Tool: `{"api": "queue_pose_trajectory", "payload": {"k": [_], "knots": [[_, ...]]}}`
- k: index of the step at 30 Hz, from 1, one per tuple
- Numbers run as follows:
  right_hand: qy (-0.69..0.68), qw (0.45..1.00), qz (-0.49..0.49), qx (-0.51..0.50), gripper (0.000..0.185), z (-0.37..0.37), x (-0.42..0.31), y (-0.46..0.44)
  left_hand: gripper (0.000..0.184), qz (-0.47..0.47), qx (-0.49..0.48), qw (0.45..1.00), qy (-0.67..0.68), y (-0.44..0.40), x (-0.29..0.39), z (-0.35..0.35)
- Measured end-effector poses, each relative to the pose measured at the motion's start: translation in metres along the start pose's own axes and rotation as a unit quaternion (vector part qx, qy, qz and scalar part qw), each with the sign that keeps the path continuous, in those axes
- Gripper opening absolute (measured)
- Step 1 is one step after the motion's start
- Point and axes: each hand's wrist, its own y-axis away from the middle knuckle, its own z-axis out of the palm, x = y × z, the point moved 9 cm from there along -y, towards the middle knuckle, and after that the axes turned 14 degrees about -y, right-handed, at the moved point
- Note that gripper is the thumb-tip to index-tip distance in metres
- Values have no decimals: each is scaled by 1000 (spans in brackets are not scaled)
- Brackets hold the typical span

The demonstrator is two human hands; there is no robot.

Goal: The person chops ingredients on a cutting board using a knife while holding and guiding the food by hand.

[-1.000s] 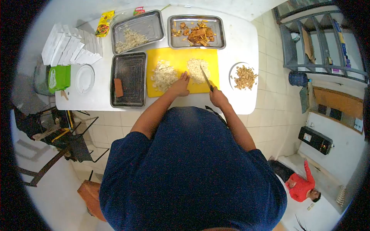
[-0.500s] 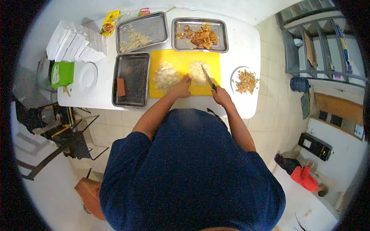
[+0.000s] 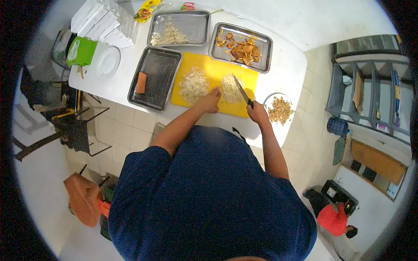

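Note:
A yellow cutting board lies on the white table with two heaps of pale chopped food. My left hand rests on the board between the left heap and the right heap, its fingers stretched out and low. In my right hand is the black handle of a knife. The blade points away from me, over or against the right heap; contact is unclear. Beside my right hand, a round white plate carries brown chopped pieces.
A dark tray with a reddish-brown block stands left of the board. Behind are a metal tray of pale shreds and another tray of browned pieces. White boxes stand far left. A person in red is at lower right.
My view has turned, so the table appears tilted and shifted. My left hand stays between the heaps, and the knife remains at the right heap in my right hand.

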Motion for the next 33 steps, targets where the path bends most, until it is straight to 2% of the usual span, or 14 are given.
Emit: {"api": "queue_pose_trajectory", "payload": {"k": [6,7,11,14,19,27,33], "knots": [[57,995,-83,-27,41,14,-1,-12,83,-64,2,998,1,8,12,-14],[67,994,-57,-63,37,22,4,-14,82,-72,6,997,10,10,13,-16],[88,990,-34,-105,32,35,10,-10,81,-108,8,993,49,11,16,-12],[77,988,-76,-106,33,47,14,-12,82,-117,38,992,40,11,19,-10],[47,991,-84,-89,32,75,39,-20,84,-153,23,987,38,12,24,-7],[111,980,-125,-109,34,36,3,-24,81,-211,91,971,70,34,42,0],[129,974,-113,-150,35,23,-11,-16,82,-205,109,969,82,39,48,3]]}}
